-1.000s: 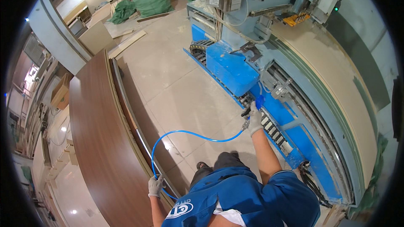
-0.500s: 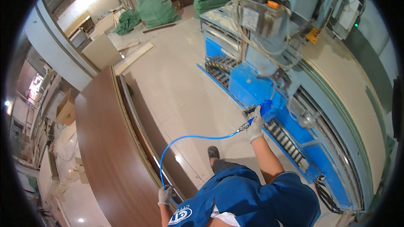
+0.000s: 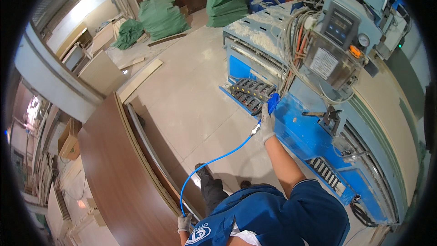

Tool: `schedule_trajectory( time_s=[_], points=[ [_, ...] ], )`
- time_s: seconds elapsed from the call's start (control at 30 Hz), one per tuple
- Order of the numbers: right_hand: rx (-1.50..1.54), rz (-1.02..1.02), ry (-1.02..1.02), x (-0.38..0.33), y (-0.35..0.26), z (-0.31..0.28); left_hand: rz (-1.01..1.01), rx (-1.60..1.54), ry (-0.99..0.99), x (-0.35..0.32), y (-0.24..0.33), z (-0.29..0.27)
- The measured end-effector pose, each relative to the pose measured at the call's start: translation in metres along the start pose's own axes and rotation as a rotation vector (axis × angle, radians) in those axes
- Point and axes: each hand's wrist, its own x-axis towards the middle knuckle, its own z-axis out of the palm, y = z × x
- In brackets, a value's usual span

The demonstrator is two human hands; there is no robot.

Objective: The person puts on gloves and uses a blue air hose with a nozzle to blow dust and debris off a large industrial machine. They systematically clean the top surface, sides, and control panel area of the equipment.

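Observation:
My right hand, in a pale work glove, is wrapped round a blue air blow gun held out ahead of me. A metal coupling joins the gun to a blue air hose. The hose curves back to my gloved left hand, which is closed round it low in the picture, beside the brown panels. Just beyond the gun lies the black cable chain of a blue machine. The gun's nozzle cannot be made out clearly.
Pale dust covers the machine's top. A control box and looped cables stand to its right. Stacked panels run along my left side. Green sacks and a timber strip lie farther off; a cardboard box is at far left.
I have stepped forward along the machine, and the view has shifted with me. The blow gun is now nearer the cable chain and the dusty top. Both hands keep their hold.

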Motion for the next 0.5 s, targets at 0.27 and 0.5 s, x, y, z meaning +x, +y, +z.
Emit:
schedule_trajectory(
  time_s=[0.27, 0.5],
  points=[
    [0.108, 0.211, 0.207, 0.083, 0.052, 0.104, 0.075, 0.138, -0.129, 0.160, 0.104, -0.101],
    [0.258, 0.086, 0.389, 0.126, 0.072, 0.159, 0.134, 0.090, -0.297, 0.280, 0.210, -0.148]
  ],
)
